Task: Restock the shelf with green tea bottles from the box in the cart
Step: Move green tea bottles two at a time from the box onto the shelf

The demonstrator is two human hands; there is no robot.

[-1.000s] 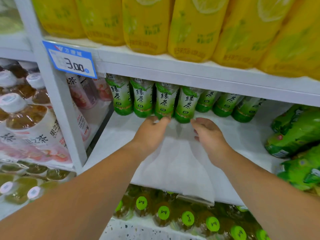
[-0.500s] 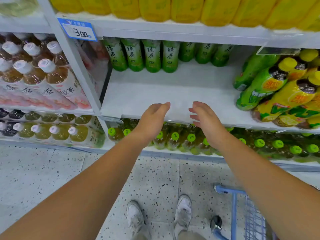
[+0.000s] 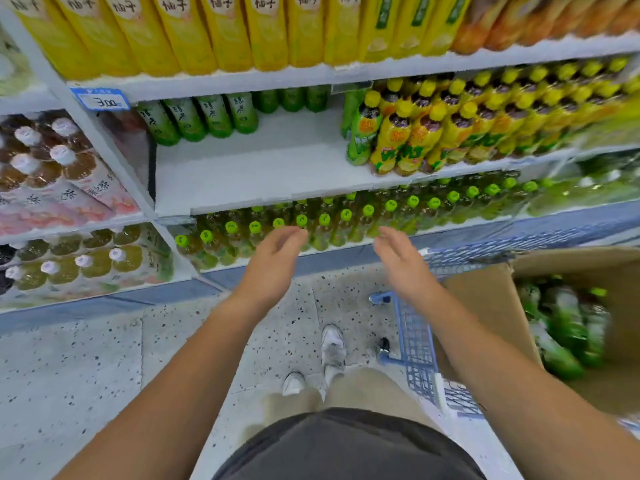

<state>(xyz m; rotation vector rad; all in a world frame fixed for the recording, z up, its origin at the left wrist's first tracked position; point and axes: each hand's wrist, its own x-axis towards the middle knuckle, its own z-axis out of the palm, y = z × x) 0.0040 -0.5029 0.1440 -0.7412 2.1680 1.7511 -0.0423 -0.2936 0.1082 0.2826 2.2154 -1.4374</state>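
Several green tea bottles (image 3: 204, 117) stand in a row at the back left of the white middle shelf (image 3: 263, 171), whose front part is bare. A cardboard box (image 3: 485, 306) sits in the blue cart (image 3: 415, 344) at the right, with more green tea bottles (image 3: 564, 327) lying inside it. My left hand (image 3: 277, 258) and my right hand (image 3: 401, 261) hang in the air in front of the bottom shelf, palms facing each other, fingers loose, holding nothing. Both are well below the middle shelf and left of the box.
Yellow-capped bottles (image 3: 433, 129) fill the right of the middle shelf. Tall yellow bottles (image 3: 225, 32) stand on the shelf above, green-capped bottles (image 3: 311, 223) below. A white upright post (image 3: 104, 147) separates brown tea bottles (image 3: 45, 157) at the left. My shoes (image 3: 332, 348) are on the speckled floor.
Both hands have pulled back from the green tea bottles on the shelf and dropped lower. The view has backed away and swung right, bringing the cart and box into sight.
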